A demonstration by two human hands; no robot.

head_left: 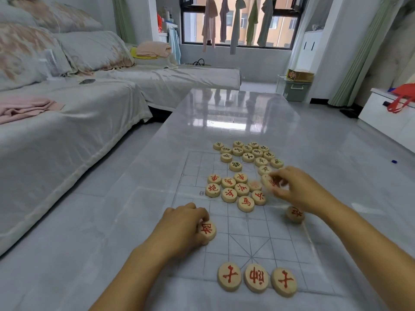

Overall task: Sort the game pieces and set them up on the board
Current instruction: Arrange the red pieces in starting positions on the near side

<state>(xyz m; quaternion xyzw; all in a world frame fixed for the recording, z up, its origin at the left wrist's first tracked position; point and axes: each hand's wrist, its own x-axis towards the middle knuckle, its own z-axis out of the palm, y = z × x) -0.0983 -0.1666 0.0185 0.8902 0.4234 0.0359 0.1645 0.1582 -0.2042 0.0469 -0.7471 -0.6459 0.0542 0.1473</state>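
Three red-lettered discs (256,278) stand in a row on the near edge of the board (251,243). Nine more red ones form a loose cluster (235,190) near the board's middle, one of them blurred. A lone red disc (295,213) sits at the board's right edge. About fifteen dark-lettered discs (248,157) crowd the board's far end, some just past its edge.

The left hand (184,227) rests at the board's left side, its fingers curled over a red piece (207,230) that lies flat on the sheet. The right hand (298,189) hovers over the board's right half and pinches another red disc (268,181) in its fingertips, just beside the cluster. That disc is blurred, so its character is unreadable.

The board is a thin, clear sheet printed with pale grid lines and a crossed square at the near end. It lies on a long, glossy, pale table (235,113), which mirrors the window (238,21) beyond the board's far end. Five garments (237,23) hang in that window. Left of the board runs a sofa (78,113) under a light, wrinkled cover, with a pink cloth (27,107) lying on it.

All the pieces are round, flat, pale wooden discs with carved, painted characters.
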